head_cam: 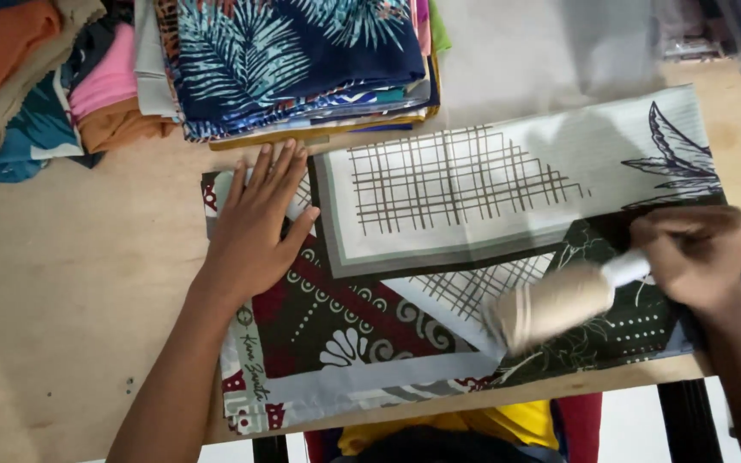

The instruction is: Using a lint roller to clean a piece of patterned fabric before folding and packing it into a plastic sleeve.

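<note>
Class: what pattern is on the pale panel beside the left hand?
A brown crosshatch grid on the pale panel, clearest in the head view.

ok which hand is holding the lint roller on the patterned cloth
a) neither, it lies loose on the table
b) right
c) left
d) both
b: the right hand grips the white handle of the lint roller, whose roll rests on the cloth, while the left hand lies flat and open on the cloth's other end.

Bare forearms, no sleeves; yellow garment at the waist.
</note>
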